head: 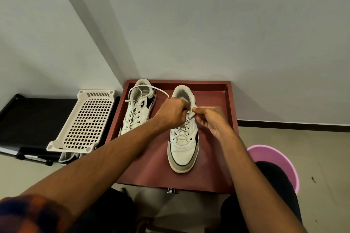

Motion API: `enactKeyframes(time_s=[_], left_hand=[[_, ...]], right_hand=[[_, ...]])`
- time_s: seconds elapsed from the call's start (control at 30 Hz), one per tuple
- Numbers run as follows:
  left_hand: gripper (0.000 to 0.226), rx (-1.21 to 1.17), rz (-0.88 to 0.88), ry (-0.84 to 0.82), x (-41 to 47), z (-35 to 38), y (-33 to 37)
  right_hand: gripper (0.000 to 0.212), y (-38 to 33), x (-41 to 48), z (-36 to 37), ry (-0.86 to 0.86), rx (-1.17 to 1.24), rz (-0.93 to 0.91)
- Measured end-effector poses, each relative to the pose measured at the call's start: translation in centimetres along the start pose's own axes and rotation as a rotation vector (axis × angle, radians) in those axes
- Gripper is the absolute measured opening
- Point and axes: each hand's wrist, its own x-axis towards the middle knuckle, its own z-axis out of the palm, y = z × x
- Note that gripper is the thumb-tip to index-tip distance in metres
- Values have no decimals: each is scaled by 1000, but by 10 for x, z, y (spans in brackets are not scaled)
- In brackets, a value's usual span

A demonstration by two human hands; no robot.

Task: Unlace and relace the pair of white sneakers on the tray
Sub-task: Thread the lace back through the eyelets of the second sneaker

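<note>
Centre of the frame, on the red tray [214, 100], both hands are up at the top eyelets of the centre sneaker [182, 149], which lies toe toward the bottom of the frame. The left hand [171, 111] is curled tight, knuckles up, and looks to be gripping the lace [184, 127] right at the collar, though its fingertips are hidden. The right hand [212, 119] has thumb and forefinger pinched on a short white stretch of that lace, the other fingers loosely folded. Below the hands the lace crosses neatly through the lower eyelets.

Over at the tray's upper left, the other sneaker [141, 108] sits with its loose lace [151, 87] untied, one end trailing across toward the centre. Whether the top row here is being pulled out or fed in, I cannot tell.

Either way, my read on doing it well: keep one hand steadying the collar so the shoe does not slide on the smooth tray, work one eyelet at a time, and draw the lace straight along the hole, not sideways, so the tip does not snag. Keep the two ends even.

Left of the tray lies a white basket [85, 119]; at lower right, a pink bucket [280, 159].
</note>
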Motion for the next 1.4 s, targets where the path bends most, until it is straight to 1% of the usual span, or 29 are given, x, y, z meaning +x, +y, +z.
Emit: enactKeyframes(time_s=[0.1,0.2,0.33,0.47,0.63,0.73,0.87,1.03,1.13,1.2,1.3,1.4], left_hand=[[24,19,21,-36,2,-2,2],[22,4,34,-20,1,-5,2],[22,-75,-56,-32,3,-4,-2],[16,-138,-115,-102,12,-7,-2],[8,-174,-175,-99,17,-11,-5],[13,-190,-203,-112,18,-13,-4],[12,-174,-171,-148,17,-11,-2],[19,-197,-138,-173,18,-11,-5],[25,-227,-132,-222,20,-14,-7],[27,-214,-136,-238,21,-15,-7],[28,-152,-128,-225,21,-13,-3],[31,-171,-127,-238,23,-10,-1]], right_hand=[[13,3,1,1,-2,-27,-36],[12,7,2,1,-21,-44,-63],[17,12,6,-4,-53,-99,-115],[12,18,9,-11,-78,-106,-149],[12,20,11,-13,-83,-126,-204],[11,21,10,-14,-88,-162,-242],[10,20,9,-15,-60,-303,-349],[6,25,16,-13,-5,-543,-455],[10,25,15,-10,-37,-716,-495],[17,24,12,-8,-40,-785,-507],[14,24,14,-11,-44,-733,-486],[14,25,15,-16,-51,-620,-459]])
